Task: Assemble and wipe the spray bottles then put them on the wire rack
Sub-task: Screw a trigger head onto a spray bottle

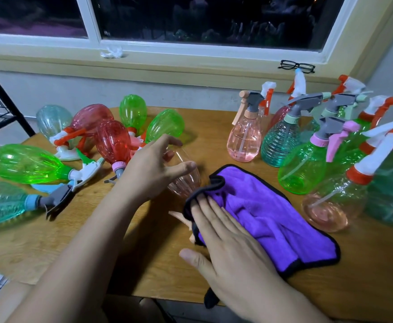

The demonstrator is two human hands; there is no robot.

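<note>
A room at home, my wooden table (pixel 210 136) against a plain wall, white-framed window (pixel 93 17) dark outside, a pair of glasses (pixel 296 66) on the yellow sill (pixel 167 62), black wire rack (pixel 3 90) at my left

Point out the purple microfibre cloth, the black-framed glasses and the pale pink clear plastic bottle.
purple microfibre cloth (pixel 261 206), head view, middle of its plush face.
black-framed glasses (pixel 297 65), head view, bridge of the frame.
pale pink clear plastic bottle (pixel 186 183), head view, ribbed side.

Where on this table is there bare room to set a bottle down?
Bare wood: near-left, between the lying teal bottle and the left forearm; also between the purple cloth and the upright pink bottle. Crowded: far left and right ends.
</note>
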